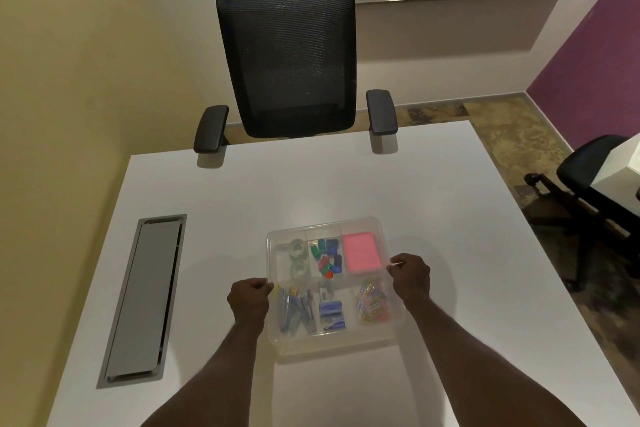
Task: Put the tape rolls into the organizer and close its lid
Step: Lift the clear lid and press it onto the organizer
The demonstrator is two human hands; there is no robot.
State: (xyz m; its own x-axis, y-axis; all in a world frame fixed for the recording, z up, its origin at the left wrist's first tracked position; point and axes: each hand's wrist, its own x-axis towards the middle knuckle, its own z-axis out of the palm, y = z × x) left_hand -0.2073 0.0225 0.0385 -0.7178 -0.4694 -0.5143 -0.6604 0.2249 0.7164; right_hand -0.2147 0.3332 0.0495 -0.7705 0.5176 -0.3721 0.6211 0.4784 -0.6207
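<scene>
Organizer [273,246] mid-table [415,201] | both hands' fingers pinching side rims: left hand [248,298], right hand [410,274] | tape rolls [298,256] inside

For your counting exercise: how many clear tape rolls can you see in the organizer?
2. Both sit in the far-left compartment of the clear plastic organizer: one clear tape roll farther away, the other clear tape roll just nearer. More could be hidden by glare.

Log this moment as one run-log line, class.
tape rolls: in organizer | left hand, right hand: gripping lid edges | lid: on
</scene>
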